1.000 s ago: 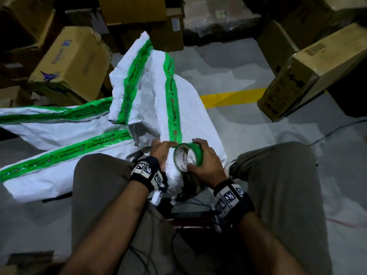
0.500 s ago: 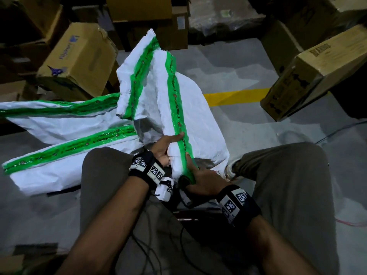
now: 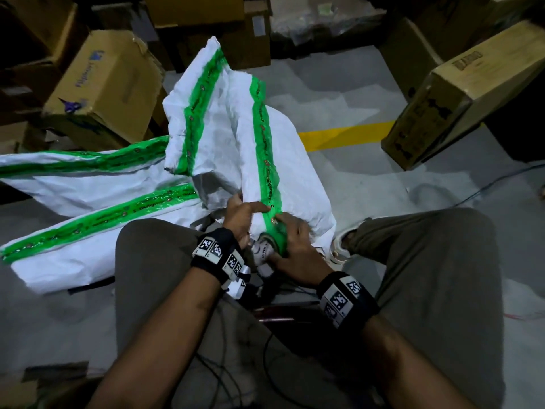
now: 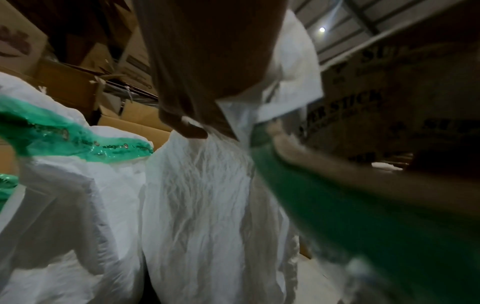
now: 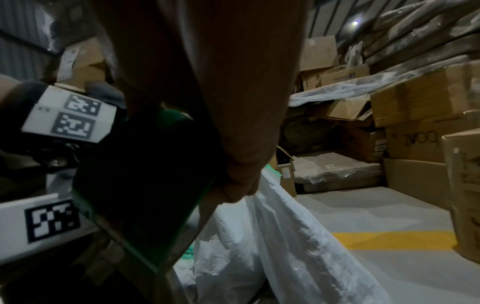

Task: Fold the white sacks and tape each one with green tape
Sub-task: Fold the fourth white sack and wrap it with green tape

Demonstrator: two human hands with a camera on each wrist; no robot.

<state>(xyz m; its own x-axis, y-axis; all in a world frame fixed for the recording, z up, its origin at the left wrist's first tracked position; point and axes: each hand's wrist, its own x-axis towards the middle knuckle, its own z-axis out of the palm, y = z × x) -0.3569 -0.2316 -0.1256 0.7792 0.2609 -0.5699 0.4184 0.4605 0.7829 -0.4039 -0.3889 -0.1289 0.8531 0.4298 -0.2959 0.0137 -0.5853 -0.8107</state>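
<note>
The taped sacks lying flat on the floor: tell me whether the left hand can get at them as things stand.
Probably yes. The taped sacks lie on the left hand's own side with nothing between, but that hand grips the upright sack and would have to let go.

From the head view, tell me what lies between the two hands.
In the head view, the folded white sack with its green tape strip runs between the left hand and right hand, which grips the tape roll.
</note>
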